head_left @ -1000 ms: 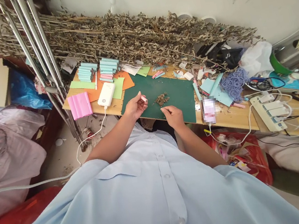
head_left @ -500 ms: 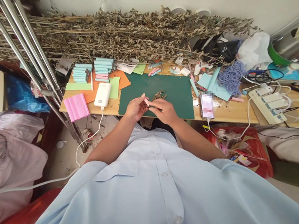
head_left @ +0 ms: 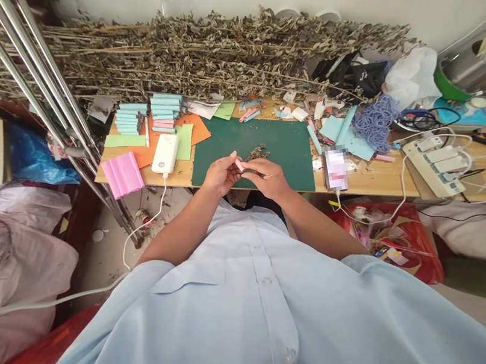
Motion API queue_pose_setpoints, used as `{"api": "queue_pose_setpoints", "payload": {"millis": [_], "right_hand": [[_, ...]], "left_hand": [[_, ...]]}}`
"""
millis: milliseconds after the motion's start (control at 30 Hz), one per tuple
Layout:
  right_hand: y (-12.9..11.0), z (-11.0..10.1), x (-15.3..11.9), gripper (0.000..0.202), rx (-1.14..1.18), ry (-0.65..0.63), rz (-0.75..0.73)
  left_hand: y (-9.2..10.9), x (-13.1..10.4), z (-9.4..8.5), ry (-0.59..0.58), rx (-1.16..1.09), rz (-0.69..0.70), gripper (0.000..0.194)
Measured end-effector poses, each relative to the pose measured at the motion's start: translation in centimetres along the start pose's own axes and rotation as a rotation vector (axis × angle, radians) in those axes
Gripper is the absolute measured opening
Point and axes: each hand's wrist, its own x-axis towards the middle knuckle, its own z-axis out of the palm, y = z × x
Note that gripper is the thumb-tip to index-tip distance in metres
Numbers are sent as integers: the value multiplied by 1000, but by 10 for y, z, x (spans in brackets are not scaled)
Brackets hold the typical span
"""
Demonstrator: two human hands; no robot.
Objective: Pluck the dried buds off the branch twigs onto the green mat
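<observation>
A small pink paper roll (head_left: 239,163) is held between both hands over the front edge of the green mat (head_left: 290,163). My left hand (head_left: 220,175) has its fingers closed around the roll's left side. The fingertips of my right hand (head_left: 268,177) pinch the roll from the right. Just behind the hands, a little heap of dried leaf bits (head_left: 258,152) lies on the mat. Several blue rolls (head_left: 166,105) with a few pink ones among them are stacked at the back left of the table. Pink paper (head_left: 123,174) rests at the table's left end.
Bundles of dried stalks (head_left: 205,54) span the back. A white power bank (head_left: 165,153) with its cable is left of the mat. At the right are a phone (head_left: 335,169), blue yarn (head_left: 377,125) and a power strip (head_left: 435,165). Metal poles (head_left: 46,71) stand at the left.
The view has shifted very slightly. Both hands stay in nearly the same place, still holding the pink roll, with only small changes in the fingers.
</observation>
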Motion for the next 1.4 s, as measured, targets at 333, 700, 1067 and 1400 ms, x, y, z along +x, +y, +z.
{"api": "queue_pose_setpoints", "payload": {"millis": [333, 700, 1067, 1400], "right_hand": [[-10, -7, 4, 15, 20, -6, -117], [-7, -14, -6, 46, -3, -56, -24], [-27, -37, -7, 101, -309, -102, -420], [-38, -41, -14, 89, -260, -201, -360]], "left_hand": [[4, -11, 5, -61, 77, 21, 44], [4, -20, 8, -196, 149, 44, 51], [13, -45, 17, -339, 327, 84, 45], [28, -71, 34, -423, 499, 106, 49]]}}
